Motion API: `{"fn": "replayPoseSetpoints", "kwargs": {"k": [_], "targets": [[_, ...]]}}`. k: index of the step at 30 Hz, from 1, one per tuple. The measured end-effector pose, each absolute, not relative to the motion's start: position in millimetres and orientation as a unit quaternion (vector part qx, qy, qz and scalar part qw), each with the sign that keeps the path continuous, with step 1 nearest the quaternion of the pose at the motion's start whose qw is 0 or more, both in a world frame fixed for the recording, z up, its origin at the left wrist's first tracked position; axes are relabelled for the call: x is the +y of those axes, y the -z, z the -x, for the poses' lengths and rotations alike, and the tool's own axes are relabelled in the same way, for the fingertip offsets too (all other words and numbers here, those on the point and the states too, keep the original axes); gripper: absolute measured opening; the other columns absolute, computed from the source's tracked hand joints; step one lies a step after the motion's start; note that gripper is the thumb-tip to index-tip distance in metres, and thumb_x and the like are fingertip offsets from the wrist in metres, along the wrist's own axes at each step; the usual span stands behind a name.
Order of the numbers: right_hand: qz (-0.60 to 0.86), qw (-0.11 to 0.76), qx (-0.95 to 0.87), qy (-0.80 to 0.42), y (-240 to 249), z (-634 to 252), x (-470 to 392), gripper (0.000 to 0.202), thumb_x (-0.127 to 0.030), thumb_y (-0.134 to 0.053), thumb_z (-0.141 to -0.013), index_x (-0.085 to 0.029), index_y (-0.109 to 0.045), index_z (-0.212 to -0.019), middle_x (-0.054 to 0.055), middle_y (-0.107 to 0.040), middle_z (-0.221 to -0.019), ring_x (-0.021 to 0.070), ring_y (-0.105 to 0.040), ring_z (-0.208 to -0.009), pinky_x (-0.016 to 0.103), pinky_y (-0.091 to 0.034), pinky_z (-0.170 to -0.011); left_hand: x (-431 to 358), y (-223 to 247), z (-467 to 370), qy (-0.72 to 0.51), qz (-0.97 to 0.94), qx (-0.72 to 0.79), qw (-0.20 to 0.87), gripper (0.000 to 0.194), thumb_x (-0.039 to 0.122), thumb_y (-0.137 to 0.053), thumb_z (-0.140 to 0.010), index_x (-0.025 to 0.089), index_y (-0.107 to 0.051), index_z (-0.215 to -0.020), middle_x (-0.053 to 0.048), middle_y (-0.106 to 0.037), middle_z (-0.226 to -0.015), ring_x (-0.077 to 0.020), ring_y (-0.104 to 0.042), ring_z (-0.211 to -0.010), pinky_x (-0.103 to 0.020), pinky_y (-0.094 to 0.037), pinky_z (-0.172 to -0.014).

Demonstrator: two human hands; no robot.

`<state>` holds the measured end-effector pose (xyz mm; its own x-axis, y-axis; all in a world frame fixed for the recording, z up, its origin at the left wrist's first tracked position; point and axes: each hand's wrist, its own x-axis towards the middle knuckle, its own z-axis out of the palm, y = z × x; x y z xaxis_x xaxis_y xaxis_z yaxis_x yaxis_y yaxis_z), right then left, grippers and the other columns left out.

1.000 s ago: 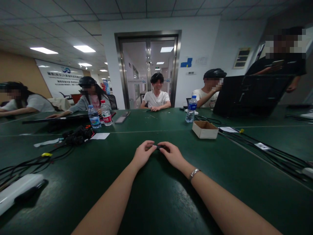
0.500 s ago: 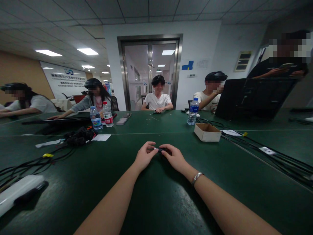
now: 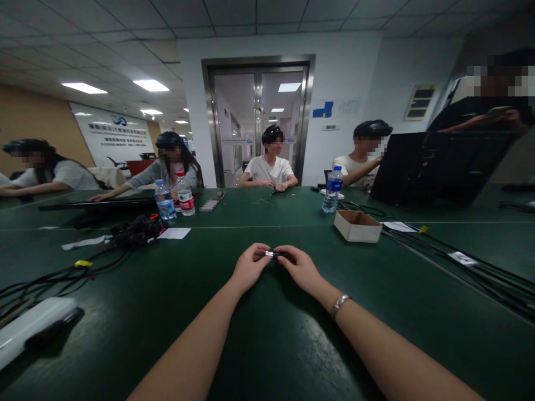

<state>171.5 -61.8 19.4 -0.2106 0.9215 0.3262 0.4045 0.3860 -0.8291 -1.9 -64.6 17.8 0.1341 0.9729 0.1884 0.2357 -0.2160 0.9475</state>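
Observation:
Just above the green table [image 3: 267,323], a small slim black object with a shiny silver band [image 3: 271,254] lies level between my two hands; its kind is too small to make out. My left hand [image 3: 249,268] is closed, pinching its silver end between thumb and fingers. On the black end, my right hand [image 3: 300,269] has a similar pinch, with part of the object hidden behind its fingers. A silver bracelet [image 3: 340,304] circles my right wrist.
An open cardboard box [image 3: 357,227] stands right of my hands, near a water bottle [image 3: 332,189]. Black cables [image 3: 443,250] run along the right; a cable bundle [image 3: 136,231] and two bottles [image 3: 165,199] are at left. A white device [image 3: 37,328] lies near left. People sit opposite.
More of the silver part shows between my hands now, and my fingertips are slightly further apart. The view has shifted a little. Across the table, the person's hands have moved.

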Motion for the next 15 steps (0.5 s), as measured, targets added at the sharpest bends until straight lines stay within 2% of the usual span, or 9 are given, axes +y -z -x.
{"fn": "replayPoseSetpoints", "kwargs": {"k": [3, 8, 11, 15], "targets": [[0.456, 0.43, -0.721, -0.296, -17, -171, -60, 0.024, -0.019, -0.056, -0.08, -0.019, -0.066, -0.101, 0.005, -0.066, -0.104, 0.0163, -0.061, -0.095, 0.034, -0.047, -0.09, -61, -13, 1, -0.453, -0.624, 0.511, 0.38, 0.034, 0.041, -0.062, -0.076, 0.019, -0.061, -0.102, -0.009, -0.063, -0.104, -0.0184, -0.059, -0.09, -0.03, -0.046, -0.079], [0.455, 0.434, -0.722, -0.289, -15, -171, -58, 0.024, -0.018, -0.056, -0.079, -0.019, -0.066, -0.1, 0.005, -0.066, -0.103, 0.0157, -0.061, -0.092, 0.034, -0.047, -0.089, -56, -6, 2, -0.42, -0.639, 0.547, 0.34, 0.045, 0.059, -0.05, -0.078, 0.018, -0.066, -0.085, -0.008, -0.064, -0.092, -0.0192, -0.058, -0.084, -0.028, -0.045, -0.073], [0.455, 0.436, -0.72, -0.288, -16, -170, -58, 0.023, -0.018, -0.057, -0.078, -0.019, -0.066, -0.099, 0.005, -0.067, -0.101, 0.0159, -0.061, -0.091, 0.034, -0.048, -0.088, -57, -7, 2, -0.417, -0.647, 0.543, 0.335, 0.041, 0.057, -0.05, -0.078, 0.019, -0.066, -0.083, -0.007, -0.063, -0.093, -0.0189, -0.057, -0.084, -0.028, -0.044, -0.073], [0.46, 0.433, -0.718, -0.292, -18, -170, -60, 0.023, -0.019, -0.056, -0.079, -0.02, -0.066, -0.1, 0.004, -0.066, -0.102, 0.0161, -0.061, -0.092, 0.034, -0.047, -0.089, -59, -11, 1, -0.437, -0.652, 0.502, 0.363, 0.028, 0.044, -0.055, -0.078, 0.021, -0.064, -0.092, -0.006, -0.062, -0.102, -0.0173, -0.058, -0.09, -0.027, -0.045, -0.079]]}}
